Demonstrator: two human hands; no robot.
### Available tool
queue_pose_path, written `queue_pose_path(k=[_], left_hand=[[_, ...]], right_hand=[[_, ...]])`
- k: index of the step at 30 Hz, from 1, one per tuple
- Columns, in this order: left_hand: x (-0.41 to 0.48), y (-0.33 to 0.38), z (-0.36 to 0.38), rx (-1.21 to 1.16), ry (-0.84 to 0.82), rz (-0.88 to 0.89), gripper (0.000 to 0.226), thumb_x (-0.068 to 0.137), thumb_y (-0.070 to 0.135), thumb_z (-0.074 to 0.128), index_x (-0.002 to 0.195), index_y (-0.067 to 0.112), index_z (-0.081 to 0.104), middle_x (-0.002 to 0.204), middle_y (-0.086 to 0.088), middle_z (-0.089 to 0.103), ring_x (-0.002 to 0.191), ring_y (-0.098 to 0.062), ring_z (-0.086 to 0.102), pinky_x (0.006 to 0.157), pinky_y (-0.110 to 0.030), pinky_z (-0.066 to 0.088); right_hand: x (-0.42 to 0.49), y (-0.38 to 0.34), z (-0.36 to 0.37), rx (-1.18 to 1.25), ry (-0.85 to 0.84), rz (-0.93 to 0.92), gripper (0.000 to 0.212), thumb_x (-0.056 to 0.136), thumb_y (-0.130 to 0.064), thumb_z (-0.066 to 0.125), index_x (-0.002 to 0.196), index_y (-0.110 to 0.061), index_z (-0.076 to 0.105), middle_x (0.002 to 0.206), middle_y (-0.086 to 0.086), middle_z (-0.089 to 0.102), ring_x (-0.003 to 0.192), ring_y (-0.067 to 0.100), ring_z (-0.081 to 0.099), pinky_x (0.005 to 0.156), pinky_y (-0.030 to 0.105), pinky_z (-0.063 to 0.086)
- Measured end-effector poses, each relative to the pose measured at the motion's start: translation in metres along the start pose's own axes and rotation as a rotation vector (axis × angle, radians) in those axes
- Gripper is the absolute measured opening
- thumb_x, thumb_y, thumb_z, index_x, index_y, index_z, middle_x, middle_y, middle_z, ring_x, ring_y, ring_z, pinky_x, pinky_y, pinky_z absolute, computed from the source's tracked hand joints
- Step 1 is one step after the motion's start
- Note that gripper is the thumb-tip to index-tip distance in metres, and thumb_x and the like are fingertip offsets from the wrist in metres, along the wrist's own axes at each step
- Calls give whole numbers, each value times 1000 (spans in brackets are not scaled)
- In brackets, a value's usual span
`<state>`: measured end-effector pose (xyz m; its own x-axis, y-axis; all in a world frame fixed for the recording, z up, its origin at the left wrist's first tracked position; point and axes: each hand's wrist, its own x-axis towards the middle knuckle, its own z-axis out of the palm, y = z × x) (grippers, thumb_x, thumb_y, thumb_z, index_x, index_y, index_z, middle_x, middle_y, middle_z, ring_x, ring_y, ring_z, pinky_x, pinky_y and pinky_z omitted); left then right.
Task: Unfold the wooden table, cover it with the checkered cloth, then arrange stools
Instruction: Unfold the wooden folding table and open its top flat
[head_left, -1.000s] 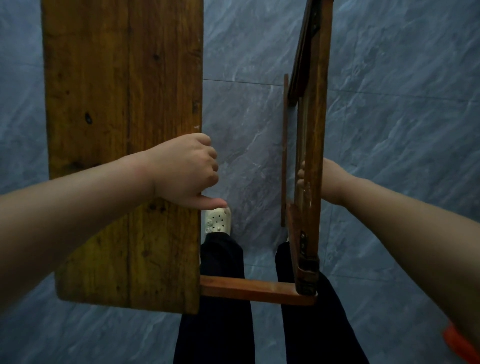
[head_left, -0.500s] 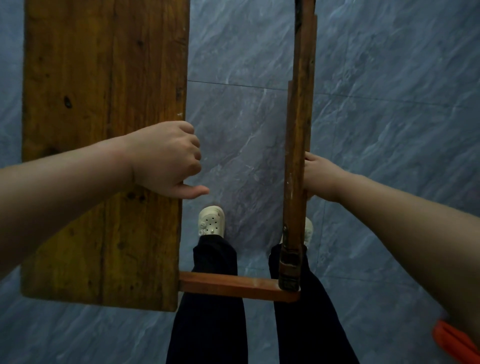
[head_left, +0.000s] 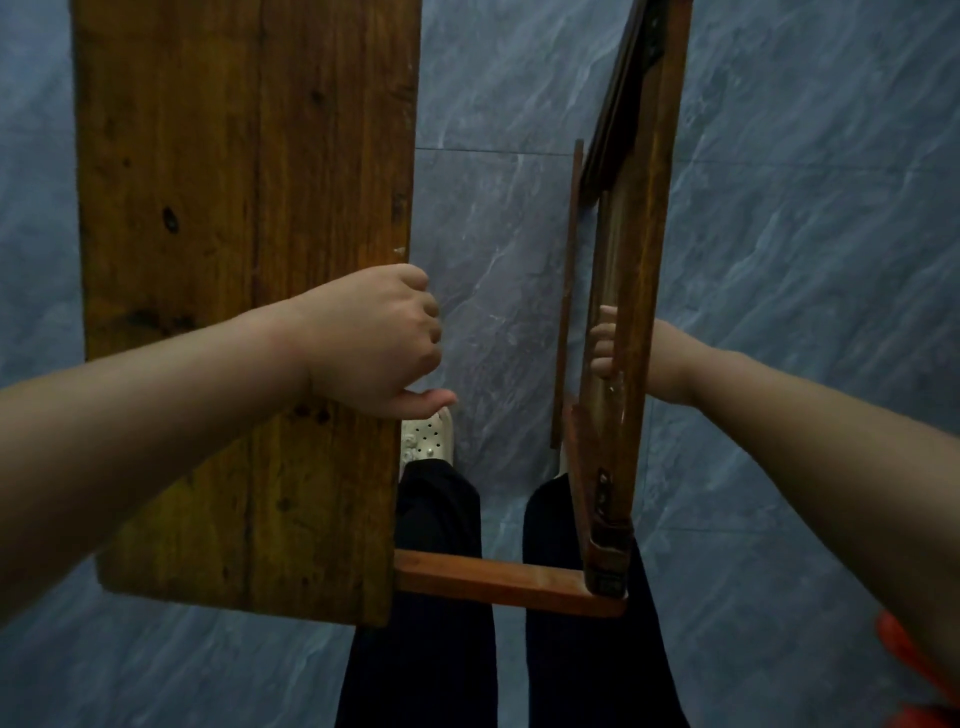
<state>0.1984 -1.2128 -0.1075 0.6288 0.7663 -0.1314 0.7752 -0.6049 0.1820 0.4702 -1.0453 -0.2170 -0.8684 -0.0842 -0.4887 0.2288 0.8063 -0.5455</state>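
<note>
The table (head_left: 244, 467) is held half open above the floor, its long axis running straight away from the person, from the bottom of the view to the top. Its left leaf (head_left: 234, 208) lies flat, broad planked face up, the near end square just in front of the legs. The left hand (head_left: 374, 343) grips this leaf's inner edge, fingers curled over the side and thumb stretched along the edge toward the right.

Below the thumb a pale shoe (head_left: 428, 436) stands on the floor, above dark trousers (head_left: 436, 649). A short reddish rail (head_left: 498, 582) joins the two leaves at the near end, crossing in front of both legs.

The right leaf (head_left: 639, 260) stands on edge, seen almost edge-on, its far end leaning slightly right; a dark metal fitting shows near its near end. The right hand (head_left: 667, 361) clasps it from the outside, fingertips (head_left: 605, 343) wrapped round to its inner side.

The floor (head_left: 805, 260) is grey-blue marbled tile with one grout line across the far part. The light is dim. An orange thing (head_left: 914, 670), too cropped to identify, sits at the lower right corner.
</note>
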Motion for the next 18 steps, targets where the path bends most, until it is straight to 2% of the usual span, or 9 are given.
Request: queue_pose_path(k=[2,4,7,8,10,11,13,15,18], left_hand=[[5,-6,-2,14,10,24,63,90,51,27,41,19,49,39,8,35,38,-12,31,56,-27,23],[10,-11,-3,36,6,57,61,90,49,29,40,19,49,39,8,34,38,-12,30,57,-27,21],[17,-10,-1,64,3,72,60,89,49,30,40,20,48,40,8,30,39,-11,27,58,-26,19],[18,-8,0,65,-3,69,60,89,48,30,40,20,48,40,8,30,38,-11,27,58,-26,19],[21,-7,1,61,-13,64,60,89,48,30,40,20,48,39,8,30,38,-11,27,57,-26,19],[21,-7,0,58,-18,62,60,89,48,30,40,20,48,39,8,31,38,-11,27,57,-26,18],[20,-7,1,61,-24,61,60,89,48,29,40,20,49,38,8,33,38,-11,28,57,-26,18],[18,-8,2,54,-28,63,62,90,49,28,41,20,51,39,8,36,39,-10,30,57,-26,19],[18,-8,5,10,-17,65,63,91,51,27,44,19,54,42,7,40,42,-12,34,57,-27,25]], right_hand=[[5,8,9,-168,76,-73,23,67,-4,74,89,-10,71,90,11,70,93,31,66,98,52,45],[3,6,19,-298,-52,-37,21,78,-8,57,96,-11,68,96,11,67,98,31,62,103,53,39],[-4,12,23,-83,-27,58,28,82,0,53,109,4,59,110,28,60,106,43,57,99,56,41],[-6,14,23,-92,57,57,32,80,1,60,112,6,57,114,31,58,108,45,55,98,56,42],[-13,7,12,-296,1,-142,36,62,-14,82,96,-15,70,99,8,69,99,28,64,94,41,48],[-18,10,2,-408,-5,-196,33,58,-25,84,88,-26,72,93,-5,70,94,17,65,91,27,49],[-26,7,-12,-479,-213,-151,28,77,-35,70,104,-29,67,107,-10,65,106,13,57,94,11,39],[-35,19,-5,-638,-359,-253,33,89,-45,51,118,-30,56,119,-8,58,115,18,48,102,30,32],[-59,23,-20,-702,-516,-212,37,91,-48,43,119,-24,52,114,-6,56,110,18,45,98,35,30]])
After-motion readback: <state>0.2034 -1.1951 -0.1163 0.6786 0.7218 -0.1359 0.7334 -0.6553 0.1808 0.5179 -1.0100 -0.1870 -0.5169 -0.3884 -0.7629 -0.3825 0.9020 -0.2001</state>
